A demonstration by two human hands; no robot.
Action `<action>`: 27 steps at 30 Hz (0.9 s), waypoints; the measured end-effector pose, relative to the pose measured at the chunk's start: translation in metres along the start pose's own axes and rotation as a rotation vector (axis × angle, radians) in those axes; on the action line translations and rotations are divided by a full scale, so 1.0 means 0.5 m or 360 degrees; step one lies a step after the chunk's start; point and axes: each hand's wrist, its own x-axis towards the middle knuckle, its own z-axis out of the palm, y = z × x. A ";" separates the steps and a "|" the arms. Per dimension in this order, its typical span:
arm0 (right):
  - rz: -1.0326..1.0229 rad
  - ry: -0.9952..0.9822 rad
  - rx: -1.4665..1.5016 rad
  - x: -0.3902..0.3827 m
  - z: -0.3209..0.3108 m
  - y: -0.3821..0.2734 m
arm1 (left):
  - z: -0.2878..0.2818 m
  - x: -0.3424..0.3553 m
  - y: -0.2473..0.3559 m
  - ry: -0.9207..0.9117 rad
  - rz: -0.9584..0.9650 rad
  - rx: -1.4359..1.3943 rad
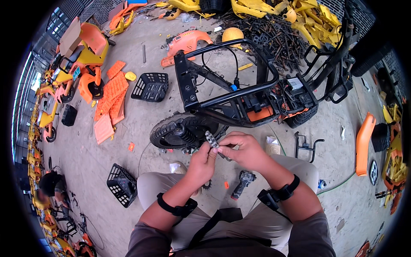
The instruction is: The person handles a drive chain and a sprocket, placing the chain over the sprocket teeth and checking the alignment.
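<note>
My left hand (203, 162) and my right hand (243, 150) meet in front of me, fingers closed on a short length of silver metal chain (211, 139). Just beyond them is the rear wheel (158, 136) of a stripped black scooter frame (250, 92), with a black coil shock absorber (185, 136) beside it. A small toothed sprocket (207, 185) shows below my left hand, partly hidden. A grey and black power tool (243, 184) lies on the floor between my knees.
Black baskets (150, 88) (122, 186), orange panels (112, 100) and a loose black bracket (306, 145) lie around. Yellow panels (299, 25) and dark metal parts (274, 47) are heaped behind the frame. Scooters (79, 73) line the left; another person (53, 186) works there. An orange panel (365, 143) lies right.
</note>
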 end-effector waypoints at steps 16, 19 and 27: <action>-0.0146 0.0312 -0.0414 -0.005 0.026 -0.001 | 0.004 0.012 -0.024 0.0182 0.0075 -0.0280; -0.0170 0.0317 -0.0548 0.001 0.022 0.024 | -0.005 0.007 -0.022 0.0115 0.0065 -0.0307; 0.0123 0.0384 -0.0256 0.012 0.005 0.041 | -0.021 0.014 -0.030 -0.0165 0.0056 -0.0505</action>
